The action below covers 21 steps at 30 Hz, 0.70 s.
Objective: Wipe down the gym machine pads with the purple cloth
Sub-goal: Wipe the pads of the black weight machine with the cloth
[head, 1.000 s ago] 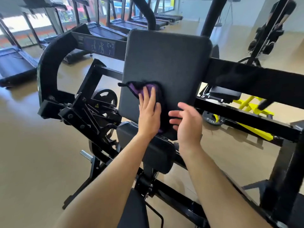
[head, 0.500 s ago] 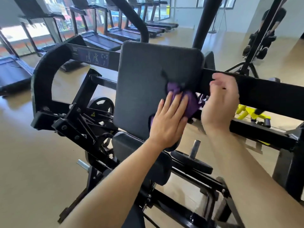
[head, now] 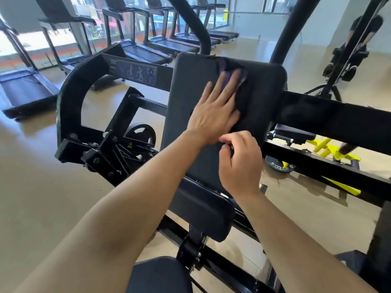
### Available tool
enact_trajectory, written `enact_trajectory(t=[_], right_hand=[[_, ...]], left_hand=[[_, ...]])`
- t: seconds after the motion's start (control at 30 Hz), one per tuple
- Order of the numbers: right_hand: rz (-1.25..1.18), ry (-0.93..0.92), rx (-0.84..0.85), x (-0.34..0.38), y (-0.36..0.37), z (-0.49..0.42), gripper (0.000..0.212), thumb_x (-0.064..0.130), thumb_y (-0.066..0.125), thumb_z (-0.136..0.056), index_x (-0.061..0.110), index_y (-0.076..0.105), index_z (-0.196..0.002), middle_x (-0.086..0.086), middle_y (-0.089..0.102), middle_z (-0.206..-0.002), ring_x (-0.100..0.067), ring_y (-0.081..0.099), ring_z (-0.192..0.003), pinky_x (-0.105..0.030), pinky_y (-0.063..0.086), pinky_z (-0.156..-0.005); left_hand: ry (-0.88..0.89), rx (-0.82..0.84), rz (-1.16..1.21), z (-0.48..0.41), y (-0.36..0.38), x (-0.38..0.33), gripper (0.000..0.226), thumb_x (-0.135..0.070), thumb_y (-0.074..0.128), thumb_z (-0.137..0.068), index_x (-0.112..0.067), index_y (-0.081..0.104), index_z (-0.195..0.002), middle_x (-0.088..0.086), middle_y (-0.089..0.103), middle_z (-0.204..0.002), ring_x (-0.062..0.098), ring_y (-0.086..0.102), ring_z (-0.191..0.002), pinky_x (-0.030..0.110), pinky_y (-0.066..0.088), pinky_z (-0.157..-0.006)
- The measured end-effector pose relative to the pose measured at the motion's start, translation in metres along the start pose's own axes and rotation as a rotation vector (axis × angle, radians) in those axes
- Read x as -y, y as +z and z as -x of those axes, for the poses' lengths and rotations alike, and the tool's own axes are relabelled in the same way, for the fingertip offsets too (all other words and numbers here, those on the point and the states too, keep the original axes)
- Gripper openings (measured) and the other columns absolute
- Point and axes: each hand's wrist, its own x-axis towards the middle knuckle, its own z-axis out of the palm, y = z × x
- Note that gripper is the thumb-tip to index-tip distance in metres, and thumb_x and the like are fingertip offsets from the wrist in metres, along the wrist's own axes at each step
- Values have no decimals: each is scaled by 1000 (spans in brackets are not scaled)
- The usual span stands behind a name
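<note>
The machine's large black back pad (head: 190,106) stands upright in the middle of the head view. My left hand (head: 215,108) lies flat on its upper half and presses the purple cloth (head: 242,76) against it, near the top edge. Most of the cloth is hidden under my fingers. My right hand (head: 241,163) hovers in front of the pad's lower right part, fingers curled in, with nothing visible in it. A smaller black pad (head: 203,212) sits below, and part of the seat (head: 158,275) shows at the bottom edge.
The black frame beam (head: 338,121) runs right from the pad, and a curved black arm (head: 69,98) stands at the left. Treadmills (head: 27,92) line the back left by the windows. Yellow equipment (head: 330,149) and a weight plate (head: 140,134) are behind the frame.
My left hand slid the cloth up from the pad's middle right to its top. My right hand left the frame beam and came down in front of the pad's lower part.
</note>
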Motion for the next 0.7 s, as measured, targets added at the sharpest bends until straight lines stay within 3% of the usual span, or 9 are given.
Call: enact_trajectory(t=[0.07, 0.1, 0.17, 0.27, 0.3, 0.37, 0.47, 0.6, 0.7], right_hand=[[-1, 1, -37, 3, 5, -5, 18, 11, 54, -86, 14, 70, -95, 0, 65, -95, -20, 57, -85, -42, 48, -75], [-7, -6, -47, 4, 6, -9, 18, 11, 54, -86, 13, 70, -94, -1, 65, -95, -21, 57, -84, -43, 47, -74], [-16, -28, -52, 3, 11, -18, 19, 13, 51, -86, 13, 69, -92, -2, 64, -93, -24, 58, -82, -46, 47, -73], [-34, -49, -52, 1, 17, -30, 22, 15, 47, -87, 13, 68, -87, -1, 63, -90, -25, 59, -79, -48, 47, -71], [-50, -53, -49, 1, 18, -33, 23, 16, 45, -88, 13, 68, -86, -1, 63, -88, -26, 59, -78, -48, 47, -70], [-77, -46, -38, 1, 21, -36, 26, 17, 42, -88, 13, 67, -83, -1, 62, -86, -25, 59, -76, -49, 48, -70], [-97, -21, -18, 4, 24, -28, 26, 17, 42, -89, 14, 66, -81, 1, 62, -86, -21, 59, -75, -46, 48, -70], [-137, 31, 24, 7, 29, 3, 25, 18, 42, -88, 16, 65, -79, 3, 60, -84, -17, 56, -73, -44, 49, -67], [-139, 83, 62, 8, 34, 32, 25, 19, 41, -88, 16, 64, -78, 4, 60, -83, -16, 56, -73, -42, 49, -66]], left_hand=[[170, -11, -93, -13, -5, 3, 62, -41, 36, -99, -18, 25, -157, 6, 23, -165, 30, 18, -153, 48, 16, -122], [162, -12, -109, -16, -5, 11, 62, -42, 33, -101, -21, 21, -158, 7, 26, -164, 30, 20, -152, 48, 14, -122], [-59, -9, -51, -19, -3, 39, 60, -41, 31, -103, -20, 20, -158, 13, 29, -161, 32, 17, -152, 48, 9, -123], [-427, -57, 204, -9, 2, 86, 57, -33, 28, -105, -17, 16, -159, 10, 15, -166, 27, 11, -154, 49, 9, -122], [-493, -97, 310, -2, 7, 96, 55, -31, 28, -106, -17, 18, -158, 7, 16, -167, 24, 14, -153, 46, 16, -121], [-700, -133, 539, 15, 19, 101, 48, -34, 26, -107, -18, 33, -152, 6, 35, -159, 28, 33, -145, 42, 31, -110], [-963, -156, 680, 48, 43, 88, 38, -36, 27, -105, -13, 51, -122, 14, 59, -130, 36, 52, -119, 43, 38, -90], [-1061, -127, 604, 103, 64, 74, 44, -37, 27, -105, -6, 54, -119, 17, 59, -126, 36, 51, -121, 44, 38, -96], [-1053, 0, 432, 135, 69, 74, 47, -37, 24, -104, -7, 54, -125, 18, 60, -129, 41, 51, -121, 50, 39, -97]])
